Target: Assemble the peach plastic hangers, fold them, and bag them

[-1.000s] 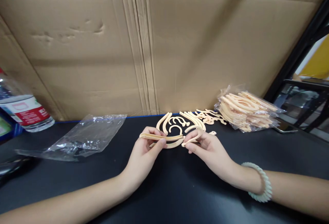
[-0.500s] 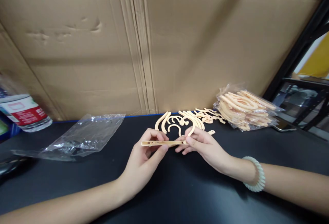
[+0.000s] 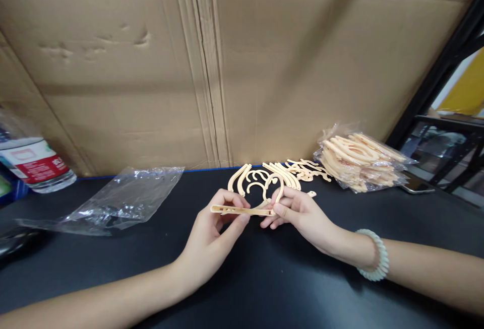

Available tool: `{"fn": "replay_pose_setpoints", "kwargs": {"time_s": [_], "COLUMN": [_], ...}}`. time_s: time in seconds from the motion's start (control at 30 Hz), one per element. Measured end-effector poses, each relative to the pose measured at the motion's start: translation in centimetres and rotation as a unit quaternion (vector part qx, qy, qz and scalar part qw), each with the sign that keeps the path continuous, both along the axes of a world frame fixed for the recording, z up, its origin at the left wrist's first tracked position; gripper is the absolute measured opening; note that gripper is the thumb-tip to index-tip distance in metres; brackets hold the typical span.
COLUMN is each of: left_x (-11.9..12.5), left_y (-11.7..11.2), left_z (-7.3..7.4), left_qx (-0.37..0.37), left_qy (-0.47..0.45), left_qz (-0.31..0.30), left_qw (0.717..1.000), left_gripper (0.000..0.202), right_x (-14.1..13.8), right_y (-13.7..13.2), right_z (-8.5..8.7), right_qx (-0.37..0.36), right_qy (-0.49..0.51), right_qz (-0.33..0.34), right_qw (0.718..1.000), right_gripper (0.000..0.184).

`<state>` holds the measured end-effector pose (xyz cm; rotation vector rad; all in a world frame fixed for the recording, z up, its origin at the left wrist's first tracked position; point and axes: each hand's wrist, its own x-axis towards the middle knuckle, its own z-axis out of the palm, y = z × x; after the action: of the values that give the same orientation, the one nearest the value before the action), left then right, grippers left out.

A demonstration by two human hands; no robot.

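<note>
My left hand [image 3: 215,231] pinches a long, flat, pale wooden strip [image 3: 242,211], held level just above the black table [image 3: 264,278]. My right hand [image 3: 298,213] grips the strip's right end together with a curved hook-shaped wooden piece [image 3: 279,188] that rises from it. Both hands are closed on these parts. Right behind the hands lies a loose spread of similar curved wooden pieces [image 3: 264,178].
A clear bag full of the same wooden parts [image 3: 359,162] sits at the back right. An empty crumpled clear bag [image 3: 121,200] lies to the left, a plastic bottle [image 3: 30,160] at the far left. A cardboard wall [image 3: 242,67] closes the back; a black frame [image 3: 434,87] stands on the right.
The strip has been turned from flat to edge-on and lifted a little. My right hand brought the curved hook piece up to the strip's right end.
</note>
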<state>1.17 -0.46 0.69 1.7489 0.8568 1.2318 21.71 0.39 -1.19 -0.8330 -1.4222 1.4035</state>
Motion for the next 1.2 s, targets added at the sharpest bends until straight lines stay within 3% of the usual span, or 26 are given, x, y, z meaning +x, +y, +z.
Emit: {"fn": "replay_pose_setpoints", "kwargs": {"time_s": [0.47, 0.7, 0.93, 1.2], "left_x": [0.3, 0.3, 0.2, 0.1], "left_y": [0.3, 0.7, 0.9, 1.3], "left_z": [-0.1, -0.1, -0.3, -0.6], "left_qx": [-0.005, -0.043, -0.083, -0.152], "left_qy": [-0.021, -0.029, -0.045, -0.117], "left_qz": [0.015, 0.052, 0.053, 0.030], "left_qw": [1.000, 0.997, 0.994, 0.981], "left_gripper": [0.011, 0.017, 0.021, 0.025], "right_x": [0.2, 0.2, 0.3, 3.3], "right_y": [0.0, 0.2, 0.0, 3.9], "right_z": [-0.1, -0.4, 0.0, 1.8], "right_qx": [-0.014, 0.082, 0.100, 0.166], "right_qy": [0.025, -0.024, -0.063, -0.140], "right_qz": [0.019, -0.033, -0.043, -0.124], "right_qw": [0.999, 0.996, 0.992, 0.968], "right_gripper": [0.025, 0.028, 0.031, 0.028]}}
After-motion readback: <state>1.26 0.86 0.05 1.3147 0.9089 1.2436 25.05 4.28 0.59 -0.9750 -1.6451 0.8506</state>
